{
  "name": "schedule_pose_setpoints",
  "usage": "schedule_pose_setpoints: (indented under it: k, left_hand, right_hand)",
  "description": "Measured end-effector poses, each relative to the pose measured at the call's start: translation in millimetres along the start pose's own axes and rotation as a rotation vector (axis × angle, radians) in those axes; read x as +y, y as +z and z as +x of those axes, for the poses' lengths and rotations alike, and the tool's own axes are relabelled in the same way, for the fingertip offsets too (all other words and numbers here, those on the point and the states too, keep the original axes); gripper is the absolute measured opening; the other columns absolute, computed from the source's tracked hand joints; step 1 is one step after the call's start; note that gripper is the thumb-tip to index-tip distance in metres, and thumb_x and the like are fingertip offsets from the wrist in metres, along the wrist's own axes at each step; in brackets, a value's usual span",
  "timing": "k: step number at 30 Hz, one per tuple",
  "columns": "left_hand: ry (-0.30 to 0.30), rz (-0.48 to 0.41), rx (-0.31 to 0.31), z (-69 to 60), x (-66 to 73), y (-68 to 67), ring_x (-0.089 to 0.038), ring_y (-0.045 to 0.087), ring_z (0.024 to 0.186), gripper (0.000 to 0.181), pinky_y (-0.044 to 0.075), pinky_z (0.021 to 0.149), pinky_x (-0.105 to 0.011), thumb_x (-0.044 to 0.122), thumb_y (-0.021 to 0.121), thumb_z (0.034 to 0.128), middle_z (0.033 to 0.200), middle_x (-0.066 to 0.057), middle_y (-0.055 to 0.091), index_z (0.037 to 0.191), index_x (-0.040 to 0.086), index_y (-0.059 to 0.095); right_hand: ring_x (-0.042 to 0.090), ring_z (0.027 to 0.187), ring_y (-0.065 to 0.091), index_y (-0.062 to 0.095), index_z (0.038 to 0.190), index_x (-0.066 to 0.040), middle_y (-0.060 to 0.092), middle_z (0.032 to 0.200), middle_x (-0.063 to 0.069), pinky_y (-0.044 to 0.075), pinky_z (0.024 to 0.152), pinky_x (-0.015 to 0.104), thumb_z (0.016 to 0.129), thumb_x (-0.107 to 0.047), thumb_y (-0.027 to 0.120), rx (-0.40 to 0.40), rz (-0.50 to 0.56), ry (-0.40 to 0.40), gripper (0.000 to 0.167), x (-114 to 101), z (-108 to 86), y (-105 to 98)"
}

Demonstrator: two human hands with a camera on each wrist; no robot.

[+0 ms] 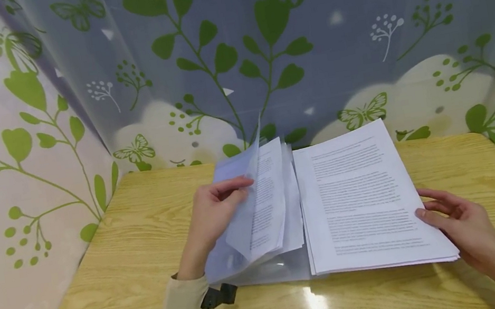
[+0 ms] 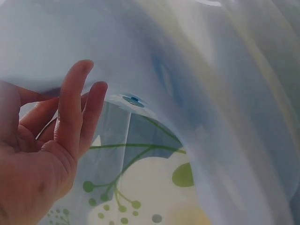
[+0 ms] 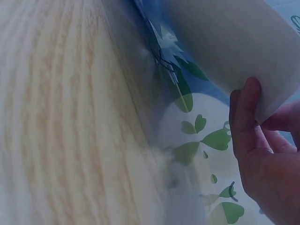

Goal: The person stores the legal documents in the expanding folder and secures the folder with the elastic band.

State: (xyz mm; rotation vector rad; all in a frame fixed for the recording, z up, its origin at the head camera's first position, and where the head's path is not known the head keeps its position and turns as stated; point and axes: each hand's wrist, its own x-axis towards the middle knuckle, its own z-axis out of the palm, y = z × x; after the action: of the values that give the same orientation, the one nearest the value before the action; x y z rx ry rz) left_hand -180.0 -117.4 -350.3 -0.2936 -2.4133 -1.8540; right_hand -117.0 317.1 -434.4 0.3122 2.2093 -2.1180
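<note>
A translucent bluish folder (image 1: 233,220) lies on the table, its cover raised at a slant. My left hand (image 1: 212,208) pinches the cover's edge between thumb and fingers; in the left wrist view that hand (image 2: 56,136) is against the translucent sheet (image 2: 154,61). Printed sheets (image 1: 270,194) stand partly lifted under the cover. To their right, a stack of printed pages (image 1: 360,201) is held at its right edge by my right hand (image 1: 470,228), thumb on top. The right wrist view shows the right hand (image 3: 267,145) gripping the paper (image 3: 243,51) from beneath.
The wooden table (image 1: 117,280) extends around the folder and pages. Patterned cloth (image 1: 212,47) with leaves and butterflies hangs behind and at both sides. A black band (image 1: 219,296) is at the left sleeve.
</note>
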Motion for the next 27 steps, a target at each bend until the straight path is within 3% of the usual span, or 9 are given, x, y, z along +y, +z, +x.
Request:
schedule_pose_setpoints:
  k: [27]
  left_hand:
    - [-0.011, -0.008, 0.005, -0.8, -6.2, 4.4, -0.013, 0.066, 0.108, 0.022, 0.050, 0.079, -0.016, 0.001, 0.067, 0.0889, 0.117, -0.013, 0.077, 0.106, 0.002, 0.080]
  right_hand:
    - [0.010, 0.075, 0.072, 0.068, 0.121, -0.039, 0.074, 0.099, -0.016, 0.058, 0.058, 0.028, 0.099, -0.009, 0.066, -0.048, 0.121, -0.009, 0.037, -13.0, 2.5, 3.0]
